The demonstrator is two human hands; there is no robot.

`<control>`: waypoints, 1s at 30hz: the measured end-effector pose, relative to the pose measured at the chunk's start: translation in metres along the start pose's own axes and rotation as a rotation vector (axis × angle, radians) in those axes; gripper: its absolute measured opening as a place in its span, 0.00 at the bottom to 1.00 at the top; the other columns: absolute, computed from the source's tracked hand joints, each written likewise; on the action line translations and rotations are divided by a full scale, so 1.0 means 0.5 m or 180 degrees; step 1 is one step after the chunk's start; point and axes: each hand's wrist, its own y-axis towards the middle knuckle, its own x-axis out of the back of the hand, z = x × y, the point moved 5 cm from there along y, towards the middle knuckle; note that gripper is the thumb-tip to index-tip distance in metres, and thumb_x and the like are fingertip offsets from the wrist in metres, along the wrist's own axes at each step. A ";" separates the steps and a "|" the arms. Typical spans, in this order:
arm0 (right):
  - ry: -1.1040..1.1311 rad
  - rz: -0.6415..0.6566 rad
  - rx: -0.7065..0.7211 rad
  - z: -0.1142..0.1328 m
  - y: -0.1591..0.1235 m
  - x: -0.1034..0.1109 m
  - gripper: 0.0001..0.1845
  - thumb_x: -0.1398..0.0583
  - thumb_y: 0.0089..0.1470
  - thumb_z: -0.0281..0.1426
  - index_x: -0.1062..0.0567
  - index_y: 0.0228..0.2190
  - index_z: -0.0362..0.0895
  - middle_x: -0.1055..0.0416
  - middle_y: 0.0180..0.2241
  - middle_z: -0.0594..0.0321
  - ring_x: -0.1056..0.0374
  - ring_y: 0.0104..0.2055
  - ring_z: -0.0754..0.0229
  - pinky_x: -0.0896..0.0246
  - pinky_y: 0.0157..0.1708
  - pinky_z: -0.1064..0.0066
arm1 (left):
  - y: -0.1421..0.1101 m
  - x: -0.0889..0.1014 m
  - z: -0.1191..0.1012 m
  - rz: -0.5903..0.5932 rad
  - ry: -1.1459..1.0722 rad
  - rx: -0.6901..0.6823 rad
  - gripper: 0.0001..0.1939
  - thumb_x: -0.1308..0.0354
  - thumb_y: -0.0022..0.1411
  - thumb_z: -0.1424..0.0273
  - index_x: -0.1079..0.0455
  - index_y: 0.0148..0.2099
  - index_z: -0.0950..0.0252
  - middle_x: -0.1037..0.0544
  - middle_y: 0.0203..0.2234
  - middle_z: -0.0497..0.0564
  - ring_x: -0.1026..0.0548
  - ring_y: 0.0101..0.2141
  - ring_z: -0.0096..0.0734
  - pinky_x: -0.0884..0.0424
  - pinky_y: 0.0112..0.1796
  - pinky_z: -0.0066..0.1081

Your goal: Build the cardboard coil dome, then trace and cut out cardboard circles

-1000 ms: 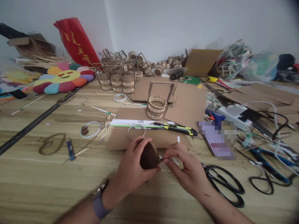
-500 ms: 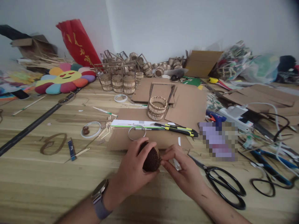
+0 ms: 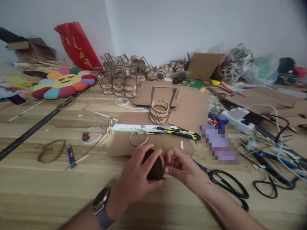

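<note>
My left hand [image 3: 136, 179] is wrapped round a small dark brown round cardboard piece [image 3: 154, 166] held just above the wooden table [image 3: 48, 198]. My right hand [image 3: 183, 167] is closed against the piece's right side, fingers pinched together; what they pinch is hidden. Both hands sit at the near edge of a flat cardboard sheet [image 3: 124, 143]. A clear tape ring [image 3: 139, 137], a white ruler [image 3: 134, 127] and a yellow-black utility knife [image 3: 179, 132] lie on that sheet just beyond my hands.
Black scissors [image 3: 227, 188] lie right of my right hand. A stick basket with a cardboard handle [image 3: 158, 110] stands behind the ruler. Several more baskets [image 3: 120, 84] crowd the back. A flower cushion [image 3: 61, 84], a glue gun [image 3: 217, 119], cables and blue pliers [image 3: 271, 166] lie around.
My right hand moved in against the brown piece and its fingers closed tighter. The white strip it pinched a second ago no longer shows. The view shifted slightly.
</note>
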 end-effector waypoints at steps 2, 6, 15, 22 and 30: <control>0.0143 0.0077 0.0039 0.005 -0.001 -0.003 0.25 0.30 0.46 0.46 0.38 0.28 0.47 0.37 0.26 0.72 0.41 0.27 0.67 0.43 0.28 0.75 | -0.001 0.000 0.002 0.0016 -0.0171 -0.0007 0.37 0.35 0.59 0.57 0.45 0.65 0.59 0.35 0.58 0.64 0.31 0.56 0.53 0.29 0.53 0.50; 0.0229 0.0145 0.0094 0.009 -0.004 -0.003 0.24 0.29 0.46 0.44 0.36 0.28 0.47 0.37 0.28 0.72 0.39 0.29 0.67 0.41 0.30 0.74 | -0.001 0.000 0.001 0.0031 -0.0366 -0.0055 0.33 0.40 0.62 0.54 0.44 0.65 0.58 0.37 0.60 0.65 0.32 0.57 0.52 0.31 0.54 0.49; -0.1483 -0.0586 0.0096 0.066 -0.027 0.081 0.17 0.35 0.51 0.46 0.26 0.30 0.45 0.28 0.28 0.65 0.34 0.30 0.61 0.39 0.30 0.70 | -0.001 0.008 0.000 -0.0118 -0.0402 0.0086 0.29 0.41 0.62 0.65 0.43 0.63 0.58 0.34 0.57 0.62 0.32 0.57 0.51 0.31 0.54 0.48; -0.3380 -0.2509 -0.1134 0.150 -0.059 0.351 0.17 0.43 0.60 0.40 0.23 0.28 0.41 0.25 0.26 0.60 0.31 0.27 0.59 0.44 0.29 0.65 | -0.005 0.012 -0.005 -0.0175 -0.0476 0.0040 0.28 0.41 0.61 0.67 0.42 0.62 0.58 0.33 0.57 0.61 0.31 0.57 0.48 0.31 0.54 0.44; -0.3665 -0.3283 -0.1943 0.163 -0.032 0.562 0.16 0.39 0.62 0.37 0.27 0.49 0.43 0.27 0.49 0.56 0.27 0.46 0.54 0.28 0.43 0.59 | -0.001 0.002 -0.002 -0.0133 -0.0469 0.0026 0.28 0.40 0.60 0.66 0.41 0.62 0.59 0.32 0.57 0.61 0.30 0.56 0.48 0.30 0.53 0.45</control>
